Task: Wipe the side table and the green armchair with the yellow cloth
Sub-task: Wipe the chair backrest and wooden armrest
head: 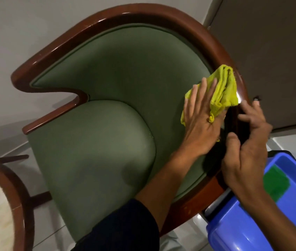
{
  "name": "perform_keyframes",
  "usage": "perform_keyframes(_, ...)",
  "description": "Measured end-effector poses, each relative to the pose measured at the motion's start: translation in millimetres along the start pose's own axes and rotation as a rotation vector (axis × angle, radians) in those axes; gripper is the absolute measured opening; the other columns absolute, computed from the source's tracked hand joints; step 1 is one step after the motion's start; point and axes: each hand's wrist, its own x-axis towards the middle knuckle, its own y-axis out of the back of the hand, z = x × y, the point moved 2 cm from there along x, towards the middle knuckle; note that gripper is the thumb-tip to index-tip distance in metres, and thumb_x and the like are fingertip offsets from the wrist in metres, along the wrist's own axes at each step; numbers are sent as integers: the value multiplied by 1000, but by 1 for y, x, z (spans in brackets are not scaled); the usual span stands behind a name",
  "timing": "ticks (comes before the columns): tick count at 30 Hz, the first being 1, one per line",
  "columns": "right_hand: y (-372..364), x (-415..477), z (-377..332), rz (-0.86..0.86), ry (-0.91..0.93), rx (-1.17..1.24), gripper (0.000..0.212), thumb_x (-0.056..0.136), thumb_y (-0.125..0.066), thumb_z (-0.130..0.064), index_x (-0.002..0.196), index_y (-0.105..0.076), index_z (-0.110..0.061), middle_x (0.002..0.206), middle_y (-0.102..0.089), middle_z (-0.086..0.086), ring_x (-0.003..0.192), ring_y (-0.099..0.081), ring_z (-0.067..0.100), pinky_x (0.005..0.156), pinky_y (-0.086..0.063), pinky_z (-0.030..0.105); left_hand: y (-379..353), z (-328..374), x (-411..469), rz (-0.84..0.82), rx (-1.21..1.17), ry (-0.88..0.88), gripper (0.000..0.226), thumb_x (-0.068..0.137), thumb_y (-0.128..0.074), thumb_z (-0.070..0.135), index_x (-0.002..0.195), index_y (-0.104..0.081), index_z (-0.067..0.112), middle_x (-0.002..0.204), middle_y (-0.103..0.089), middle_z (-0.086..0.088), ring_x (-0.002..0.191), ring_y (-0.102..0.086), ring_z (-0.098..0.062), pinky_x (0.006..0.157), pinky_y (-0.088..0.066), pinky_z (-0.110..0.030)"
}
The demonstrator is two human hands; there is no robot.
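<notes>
The green armchair [93, 142] fills the view from above, its padding edged by a glossy brown wooden frame [143, 11]. My left hand [201, 124] lies flat with fingers spread on the yellow cloth [223, 91], pressing it against the inner padding of the chair's right side, just below the wooden rim. A fold of cloth pokes up between my fingers. My right hand [246, 147] is curled around the wooden rim right beside it. The side table [17, 192], with a pale top and brown wooden rim, shows at the bottom left corner.
A blue plastic bucket [234, 230] with something green [275, 182] inside stands on the tiled floor close against the chair's right side, under my right forearm. A grey door or panel [270, 51] stands behind the chair.
</notes>
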Motion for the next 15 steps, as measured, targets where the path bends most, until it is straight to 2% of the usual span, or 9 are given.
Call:
perform_keyframes(3,1,5,5,-37,-21,-23,42,93,-44,-11,135,-37,-15,150,-33,-4,150,-19,11,119,-27,50,1,-13,6,95,39,22,63,99,-46,28,156,-20,17,168,-8,-5,156,1,-18,126,5,-34)
perform_keyframes(4,0,5,4,-57,-17,-32,42,95,-44,-14,137,-37,-14,151,-34,-3,149,-19,10,119,-27,49,5,-26,7,163,6,119,64,99,-47,26,156,-20,17,168,-10,-6,156,-2,-19,127,1,-34)
perform_keyframes(7,-9,-2,-5,-103,-3,-70,42,96,-44,-19,138,-41,-13,152,-39,4,148,-22,11,120,-25,45,33,-91,3,303,-192,605,64,102,-44,33,157,-18,15,167,-17,-10,155,-15,-24,127,-13,-41)
perform_keyframes(9,-16,-2,-15,-120,9,-69,41,96,-45,-21,136,-43,-13,152,-39,6,148,-23,12,120,-26,46,59,-127,2,321,-260,755,67,101,-43,36,157,-16,13,166,-20,-9,153,-21,-24,125,-19,-42)
perform_keyframes(12,-24,2,-31,-119,38,-51,40,97,-45,-22,135,-45,-12,152,-40,6,148,-23,12,120,-26,46,105,-170,2,327,-183,776,65,101,-44,33,157,-16,14,164,-24,-11,151,-25,-26,124,-23,-44)
perform_keyframes(15,-35,9,-43,-99,79,-17,39,97,-46,-22,135,-46,-12,151,-42,6,148,-25,12,120,-25,41,130,-205,-12,240,25,804,61,101,-44,24,156,-18,14,164,-21,-14,153,-19,-30,125,-19,-42)
